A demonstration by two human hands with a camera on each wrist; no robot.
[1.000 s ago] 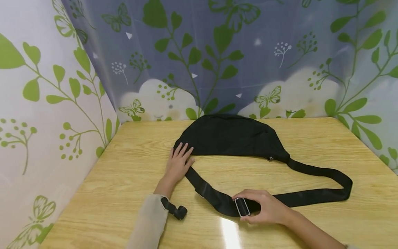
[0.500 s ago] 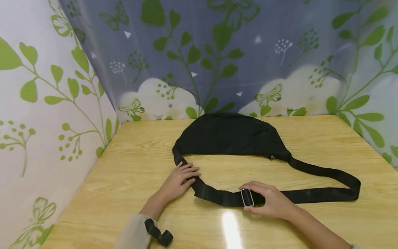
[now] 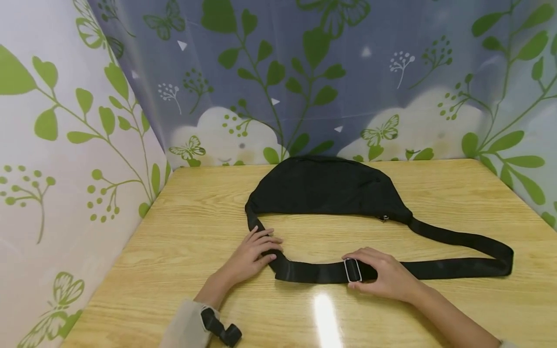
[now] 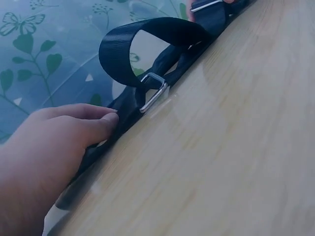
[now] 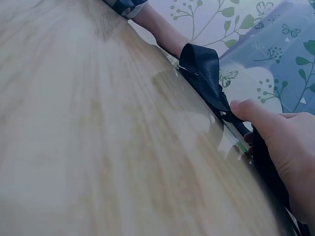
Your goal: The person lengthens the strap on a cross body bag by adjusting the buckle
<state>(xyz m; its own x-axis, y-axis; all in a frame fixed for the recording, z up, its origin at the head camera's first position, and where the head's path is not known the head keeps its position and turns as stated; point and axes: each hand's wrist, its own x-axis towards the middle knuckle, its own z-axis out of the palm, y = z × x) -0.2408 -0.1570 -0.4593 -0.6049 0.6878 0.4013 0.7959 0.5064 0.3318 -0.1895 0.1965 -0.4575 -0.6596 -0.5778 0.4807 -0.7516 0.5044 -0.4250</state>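
A black waist bag (image 3: pixel 326 188) lies flat at the back of the table, its zip pull (image 3: pixel 384 219) at the lower right. From both ends runs a black webbing strap (image 3: pixel 313 273), looped towards the front. With thumb and fingers my left hand (image 3: pixel 250 256) pinches the strap near the bag's left end. My right hand (image 3: pixel 387 275) grips a silver slide buckle (image 3: pixel 353 270) by its edges, thumb below and fingers above. In the left wrist view, a metal ring (image 4: pixel 160 93) sits on the strap beside my left fingertips, and a strap loop (image 4: pixel 115 51) rises over it.
The wooden table (image 3: pixel 174 212) meets a patterned curtain (image 3: pixel 243 63) at the back and sides. A dark band (image 3: pixel 219 328) with a rolled end hangs from the left sleeve. Light glares on the table (image 3: pixel 325 319) at the front.
My left hand has come down from the bag's left corner onto the strap. My right hand has moved slightly right and away with the buckle, and the strap between the hands is straighter.
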